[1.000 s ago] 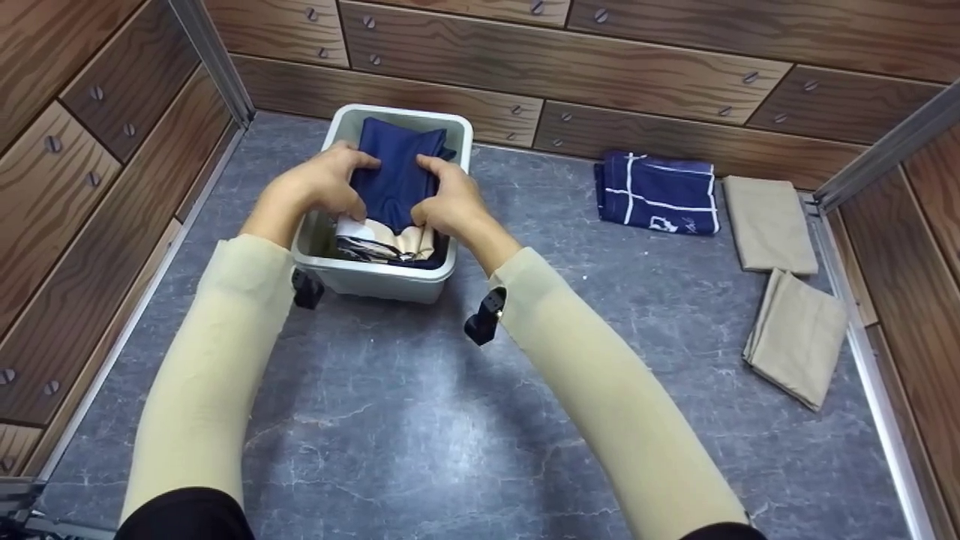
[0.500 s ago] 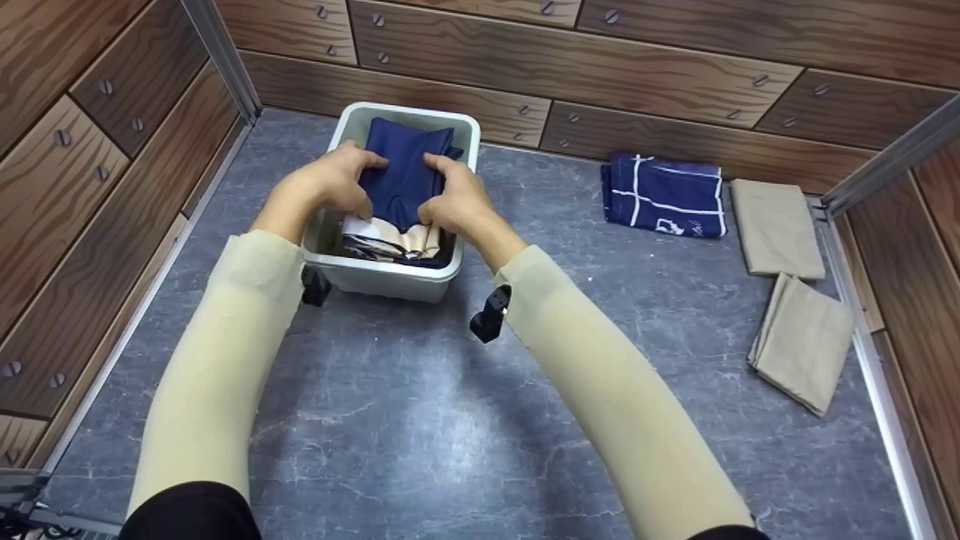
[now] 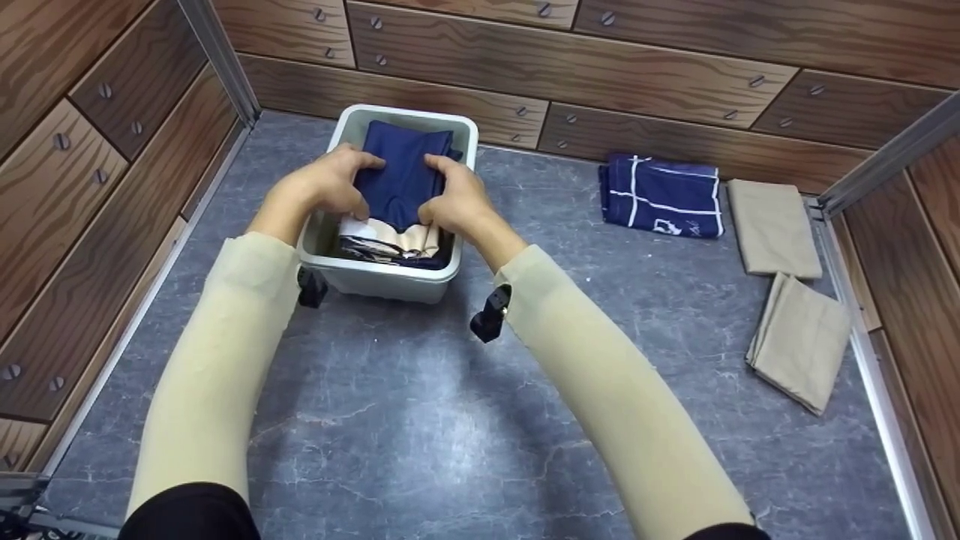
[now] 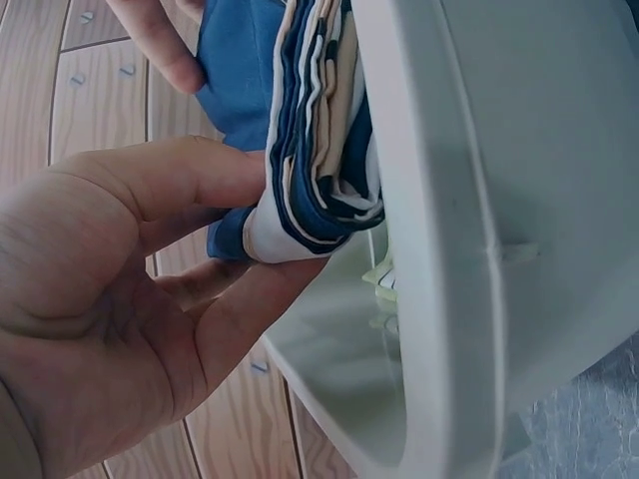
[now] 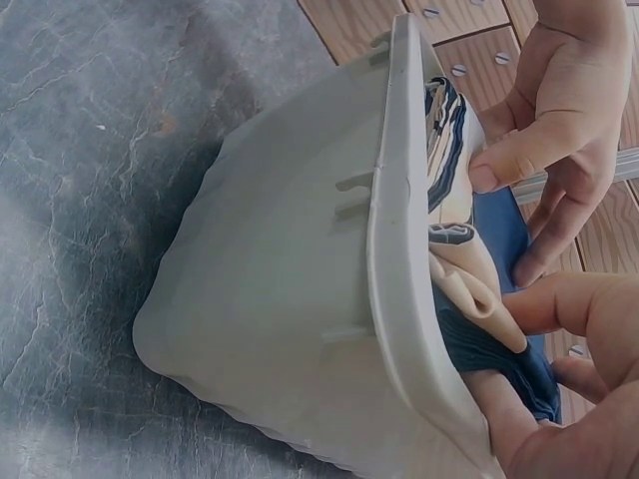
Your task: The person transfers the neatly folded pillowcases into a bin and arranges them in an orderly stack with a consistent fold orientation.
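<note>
A pale grey bin [image 3: 390,279] stands at the back left of the floor, packed with folded cloths. A navy cloth [image 3: 402,178] lies on top, over beige and striped ones [image 3: 390,241]. My left hand [image 3: 324,187] grips the left edge of the stack: its thumb [image 4: 190,175] lies over the folded cloths [image 4: 319,150] and its fingers curl under them, beside the bin wall [image 4: 479,249]. My right hand [image 3: 457,202] grips the right edge, its fingers [image 5: 559,304] curled round navy and beige cloth [image 5: 469,289] at the bin rim [image 5: 399,230].
A folded navy cloth with white lines [image 3: 660,195] lies at the back right. Two folded beige cloths [image 3: 772,229] [image 3: 799,341] lie along the right wall. Wood-patterned walls with metal rails [image 3: 862,360] enclose the grey marbled floor [image 3: 420,420].
Both hands stay on the cloths in the bin, barely shifting. The head view has moved slightly.
</note>
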`<state>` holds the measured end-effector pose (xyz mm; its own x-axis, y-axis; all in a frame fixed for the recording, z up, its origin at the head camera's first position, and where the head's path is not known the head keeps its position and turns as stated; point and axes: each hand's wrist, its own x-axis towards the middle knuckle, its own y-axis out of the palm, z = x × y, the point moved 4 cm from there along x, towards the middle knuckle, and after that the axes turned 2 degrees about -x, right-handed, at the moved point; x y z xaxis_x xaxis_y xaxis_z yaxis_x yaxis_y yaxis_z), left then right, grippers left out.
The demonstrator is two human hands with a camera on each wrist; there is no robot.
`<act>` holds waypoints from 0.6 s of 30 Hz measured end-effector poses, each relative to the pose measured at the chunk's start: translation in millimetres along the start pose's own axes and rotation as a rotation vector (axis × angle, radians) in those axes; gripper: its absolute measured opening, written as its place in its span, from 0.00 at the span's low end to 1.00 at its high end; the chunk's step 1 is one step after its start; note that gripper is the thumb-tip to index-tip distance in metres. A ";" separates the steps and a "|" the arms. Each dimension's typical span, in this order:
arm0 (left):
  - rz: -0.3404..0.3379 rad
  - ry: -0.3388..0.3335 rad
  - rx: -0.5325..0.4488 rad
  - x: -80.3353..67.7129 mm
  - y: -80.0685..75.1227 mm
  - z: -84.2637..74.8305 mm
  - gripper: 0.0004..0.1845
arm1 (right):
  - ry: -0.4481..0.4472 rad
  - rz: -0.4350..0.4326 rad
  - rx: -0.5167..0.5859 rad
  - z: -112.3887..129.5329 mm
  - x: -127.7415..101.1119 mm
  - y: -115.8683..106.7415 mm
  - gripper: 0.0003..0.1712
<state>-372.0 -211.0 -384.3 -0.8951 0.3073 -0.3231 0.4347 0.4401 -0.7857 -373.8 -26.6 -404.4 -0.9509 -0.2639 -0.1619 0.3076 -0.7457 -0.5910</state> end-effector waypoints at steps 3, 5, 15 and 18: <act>-0.004 0.003 -0.007 0.4 -0.1 0.8 0.47 | -0.003 -0.004 -0.002 1.0 -0.5 -0.3 0.54; -0.002 0.000 -0.012 0.6 -0.1 1.4 0.47 | -0.005 -0.009 -0.010 1.5 -0.4 -0.3 0.54; 0.009 -0.001 -0.032 1.3 -0.5 4.1 0.48 | 0.000 -0.015 -0.018 0.8 0.4 -0.1 0.53; 0.007 0.005 -0.040 1.1 0.0 5.2 0.48 | -0.003 -0.024 -0.023 0.7 0.1 0.2 0.53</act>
<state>-373.5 -215.0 -387.4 -0.8915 0.3145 -0.3261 0.4448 0.4712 -0.7617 -373.8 -27.2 -404.0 -0.9577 -0.2484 -0.1450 0.2841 -0.7377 -0.6124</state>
